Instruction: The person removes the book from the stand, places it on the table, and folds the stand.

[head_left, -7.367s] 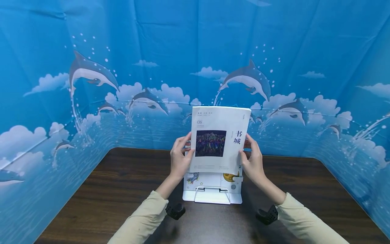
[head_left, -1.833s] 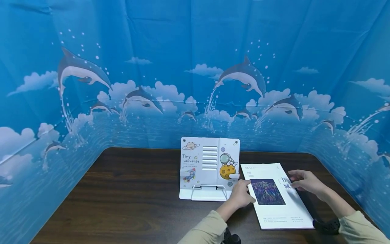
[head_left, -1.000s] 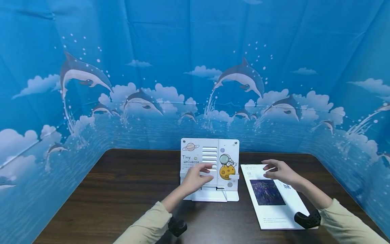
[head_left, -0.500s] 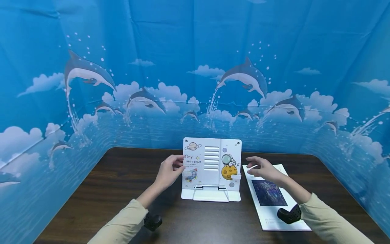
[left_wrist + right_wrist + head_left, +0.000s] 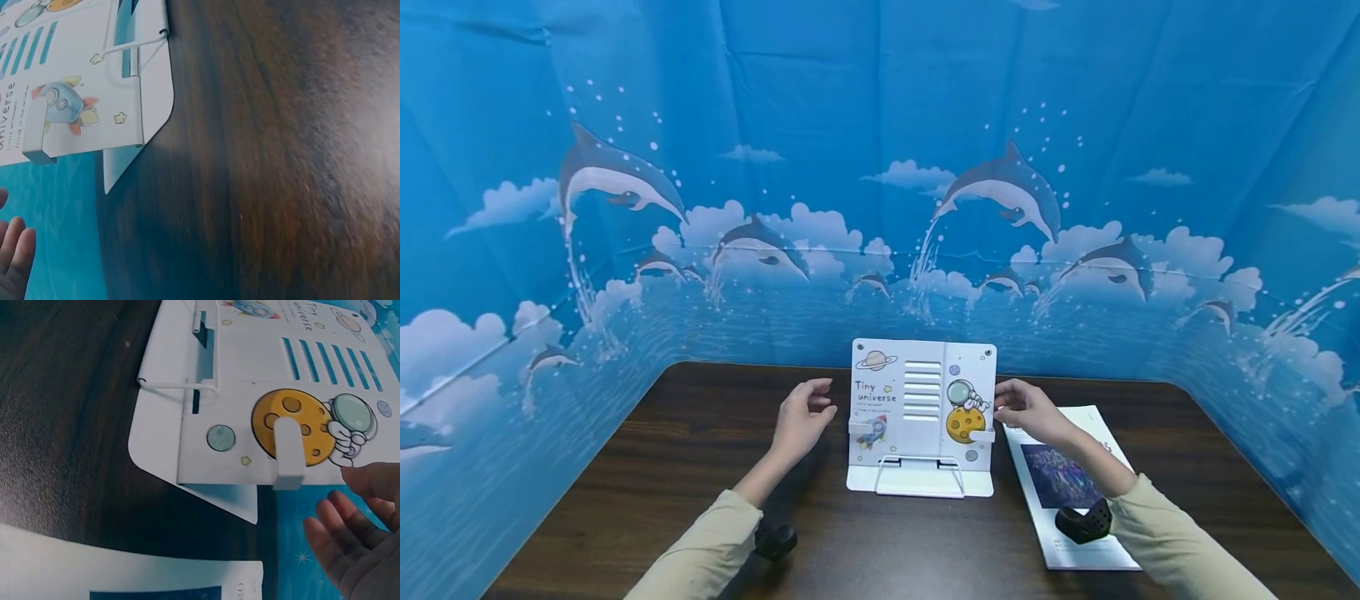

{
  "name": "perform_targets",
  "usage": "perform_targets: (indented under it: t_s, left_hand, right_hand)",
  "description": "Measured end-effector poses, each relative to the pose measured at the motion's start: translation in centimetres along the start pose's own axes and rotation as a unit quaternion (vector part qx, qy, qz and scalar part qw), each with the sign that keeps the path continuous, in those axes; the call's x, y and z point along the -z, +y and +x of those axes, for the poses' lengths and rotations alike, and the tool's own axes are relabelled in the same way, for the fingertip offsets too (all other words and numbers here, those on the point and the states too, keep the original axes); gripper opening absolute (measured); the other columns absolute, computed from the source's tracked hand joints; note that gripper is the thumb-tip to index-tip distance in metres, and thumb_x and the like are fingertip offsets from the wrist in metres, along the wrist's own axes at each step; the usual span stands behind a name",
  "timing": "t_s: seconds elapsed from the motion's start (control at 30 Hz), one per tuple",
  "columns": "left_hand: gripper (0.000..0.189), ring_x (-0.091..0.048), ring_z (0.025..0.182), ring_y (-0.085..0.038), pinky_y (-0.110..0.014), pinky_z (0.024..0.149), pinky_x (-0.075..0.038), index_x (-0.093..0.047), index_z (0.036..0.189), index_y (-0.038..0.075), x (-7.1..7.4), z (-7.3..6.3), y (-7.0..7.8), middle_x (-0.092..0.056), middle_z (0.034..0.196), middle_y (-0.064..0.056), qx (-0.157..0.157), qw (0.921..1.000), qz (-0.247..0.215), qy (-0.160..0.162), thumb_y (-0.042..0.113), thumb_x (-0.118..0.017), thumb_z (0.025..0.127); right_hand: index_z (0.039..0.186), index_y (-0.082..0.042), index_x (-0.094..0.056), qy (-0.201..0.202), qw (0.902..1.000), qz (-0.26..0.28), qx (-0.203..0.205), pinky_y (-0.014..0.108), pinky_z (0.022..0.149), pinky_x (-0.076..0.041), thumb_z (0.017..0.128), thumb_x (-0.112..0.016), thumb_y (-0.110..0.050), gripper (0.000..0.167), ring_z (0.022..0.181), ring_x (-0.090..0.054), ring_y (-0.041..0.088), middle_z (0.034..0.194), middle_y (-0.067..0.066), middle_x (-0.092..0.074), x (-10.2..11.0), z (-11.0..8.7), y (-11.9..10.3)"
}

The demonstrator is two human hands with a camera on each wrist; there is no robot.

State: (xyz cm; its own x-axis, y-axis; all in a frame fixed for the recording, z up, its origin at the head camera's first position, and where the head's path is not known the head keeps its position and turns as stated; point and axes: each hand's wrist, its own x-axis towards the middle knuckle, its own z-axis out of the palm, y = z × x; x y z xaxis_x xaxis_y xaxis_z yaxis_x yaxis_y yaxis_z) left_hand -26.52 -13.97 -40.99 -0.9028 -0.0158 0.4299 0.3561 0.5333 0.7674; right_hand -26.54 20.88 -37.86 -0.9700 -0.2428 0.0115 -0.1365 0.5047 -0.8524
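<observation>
A white book stand [image 5: 922,433] printed with a planet, a rocket and an astronaut stands upright on the table, its wire rest folded out in front. Left of it, my left hand [image 5: 799,421] hovers apart from the edge, fingers loosely bent and holding nothing. At the stand's right edge is my right hand [image 5: 1033,414]; in the right wrist view its thumb [image 5: 369,480] is at the panel's edge and the other fingers are spread below. Whether the thumb touches the panel I cannot tell. A white magazine [image 5: 1060,533] lies flat beneath my right forearm, partly covered by it.
The dark wooden table [image 5: 700,467] carries the stand near its back edge. Behind and at both sides hangs a blue dolphin-print cloth [image 5: 820,125]. Small white page clips [image 5: 289,450] stick out from the stand's lower front.
The magazine went from in front of the stand to the table at the right, and my hands released it. Then my left hand moved left past the stand, and my right hand moved to its right edge.
</observation>
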Motion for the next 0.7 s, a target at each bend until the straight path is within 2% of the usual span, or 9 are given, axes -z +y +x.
perform_targets:
  t_s: [0.13, 0.3, 0.47, 0.7]
  left_hand:
    - [0.039, -0.061, 0.092, -0.027, -0.034, 0.075, -0.052, -0.055, 0.117, 0.0, -0.4, 0.1, -0.4, -0.06, 0.107, -0.018, 0.017, 0.9994, -0.024, -0.017, -0.003, -0.065, 0.079]
    - [0.038, -0.061, 0.091, -0.026, -0.034, 0.076, -0.052, -0.055, 0.117, 0.0, -0.9, -0.1, -0.1, -0.062, 0.103, -0.016, 0.028, 0.9981, -0.049, -0.025, -0.004, -0.064, 0.08]
    - [0.036, -0.061, 0.089, -0.025, -0.033, 0.076, -0.052, -0.056, 0.116, -0.001, -1.5, -0.1, 0.3, -0.062, 0.101, -0.015, 0.023, 0.9969, -0.069, -0.03, -0.003, -0.063, 0.081]
    - [0.037, -0.061, 0.084, -0.021, -0.029, 0.072, -0.053, -0.058, 0.114, 0.002, -2.2, -0.1, 0.5, -0.061, 0.098, -0.011, 0.017, 0.9961, -0.085, -0.02, -0.005, -0.064, 0.078]
  right_hand:
    - [0.114, 0.009, -0.044, 0.015, 0.9998, 0.011, 0.003, 0.038, 0.076, -0.052, 0.086, -0.051, 0.003, 0.03, 0.089, -0.057, 0.027, 0.097, 0.018, -0.054, -0.7, 0.3, 0.2]
    - [0.111, 0.009, -0.044, 0.034, 0.9992, 0.022, 0.003, 0.037, 0.073, -0.052, 0.085, -0.049, 0.008, 0.027, 0.083, -0.057, 0.022, 0.093, 0.016, -0.054, -1.4, 0.4, 0.6]
    - [0.108, 0.01, -0.045, 0.055, 0.9979, 0.029, 0.016, 0.032, 0.069, -0.053, 0.081, -0.049, 0.013, 0.028, 0.08, -0.056, 0.021, 0.091, 0.016, -0.054, -1.9, 0.6, 0.9]
    - [0.106, 0.008, -0.048, 0.092, 0.9952, 0.005, 0.033, 0.029, 0.065, -0.051, 0.077, -0.051, 0.013, 0.029, 0.079, -0.054, 0.021, 0.089, 0.015, -0.054, -2.3, 0.6, 1.3]
